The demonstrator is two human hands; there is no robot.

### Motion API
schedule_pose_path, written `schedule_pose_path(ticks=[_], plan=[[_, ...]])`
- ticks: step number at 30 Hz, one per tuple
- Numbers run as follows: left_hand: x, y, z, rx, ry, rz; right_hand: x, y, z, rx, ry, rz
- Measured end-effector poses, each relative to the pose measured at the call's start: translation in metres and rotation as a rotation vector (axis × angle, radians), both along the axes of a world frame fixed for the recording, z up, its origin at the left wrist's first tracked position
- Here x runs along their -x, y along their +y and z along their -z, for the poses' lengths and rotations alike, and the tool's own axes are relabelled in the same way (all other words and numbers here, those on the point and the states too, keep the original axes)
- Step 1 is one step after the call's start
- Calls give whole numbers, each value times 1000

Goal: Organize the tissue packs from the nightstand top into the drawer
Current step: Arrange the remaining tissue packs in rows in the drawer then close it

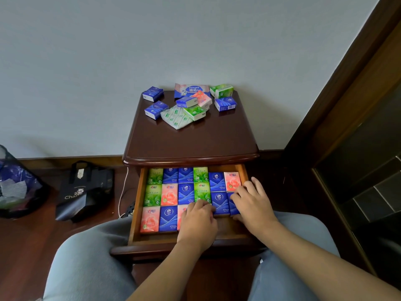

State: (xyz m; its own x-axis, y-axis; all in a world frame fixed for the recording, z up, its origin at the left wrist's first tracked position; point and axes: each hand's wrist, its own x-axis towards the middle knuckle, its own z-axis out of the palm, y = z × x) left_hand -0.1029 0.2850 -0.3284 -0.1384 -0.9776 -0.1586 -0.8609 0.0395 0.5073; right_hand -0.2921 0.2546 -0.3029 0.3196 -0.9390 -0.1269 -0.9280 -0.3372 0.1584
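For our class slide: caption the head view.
Both hands, left hand and right hand, arrange tissue packs in the open drawer.

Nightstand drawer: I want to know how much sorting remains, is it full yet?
Not full. The drawer has bare wood showing at its front right by the right hand, and loose tissue packs lie on the nightstand top.

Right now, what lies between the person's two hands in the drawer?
In the head view, one blue tissue pack lies between the left hand and right hand, flat in the drawer; both touch it.
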Motion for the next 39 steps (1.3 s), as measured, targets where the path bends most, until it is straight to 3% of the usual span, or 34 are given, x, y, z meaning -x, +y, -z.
schedule_pose_path(ticks=[5,10,17,27,30,32,36,39], plan=[[1,1,-4,9,-9,-23,-6,-4,-5,-2,-76,-209],[0,3,-5,28,-52,-85,-15,-18,2,-178,-42,-316],[0,-1,-3,-69,-31,-56,-17,-40,3,-269,2,-202],[-2,-1,-5,-110,-14,-53,-29,-48,8,-197,-174,6],[-2,-1,-6,-109,11,-64,-34,-30,3,-85,-499,199],[-2,-1,-7,-101,9,-69,-41,-18,-1,-58,-789,496],[-2,-1,-8,-98,0,-61,-56,-6,-14,-463,-1535,1261],[-3,-1,-7,-97,-23,-33,-61,-4,-24,-667,-1890,1462]])
